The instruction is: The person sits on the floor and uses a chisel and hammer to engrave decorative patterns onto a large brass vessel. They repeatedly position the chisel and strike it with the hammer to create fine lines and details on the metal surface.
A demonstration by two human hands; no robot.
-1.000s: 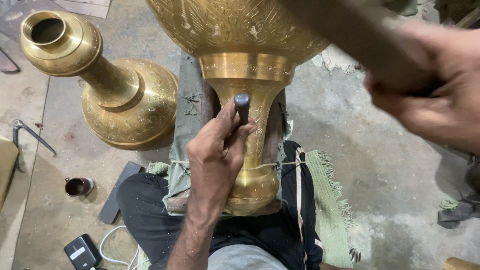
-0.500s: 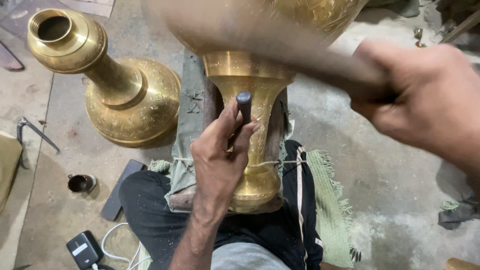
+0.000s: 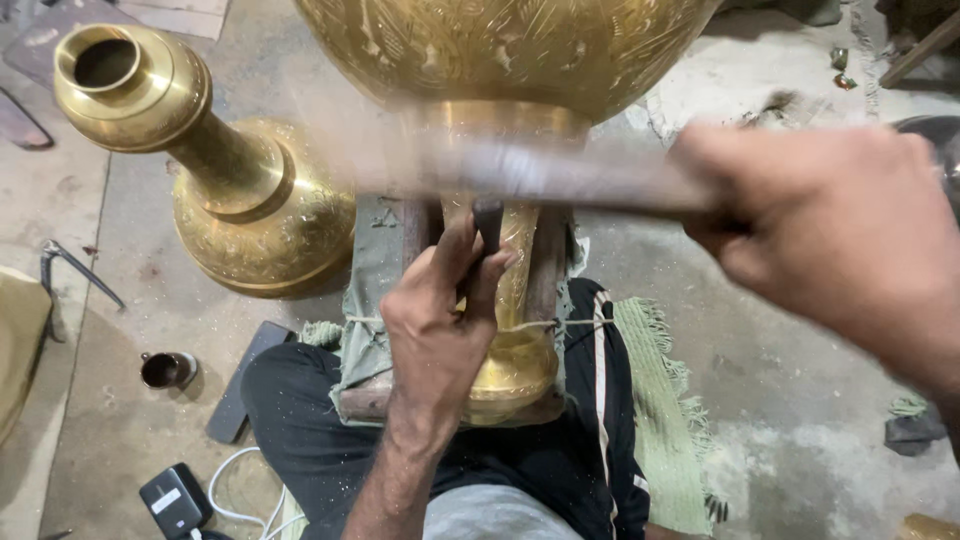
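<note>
1. Head view: left hand (image 3: 435,335) has its grip pinched round a dark chisel-like punch (image 3: 489,222), tip set against the neck of the big brass vase (image 3: 500,60), which lies across the person's lap, neck pointing near, body far.
2. Right hand (image 3: 835,225) has its grip wrapped tight on a hammer handle (image 3: 560,175), streaked with motion blur, crossing just above the punch.
3. Step in hand, as I read it: chasing or engraving the vase neck, mid-strike. Next move calls for a square hit on the punch head while the left hand holds the tip steady.
4. Second brass vase (image 3: 215,170) stands on the floor, far left, apart from the work.
5. Hard to make out: hammer head lost in blur; punch tip hidden by fingers; big vase body cut off at the top edge; padding under the neck partly covered.
</note>
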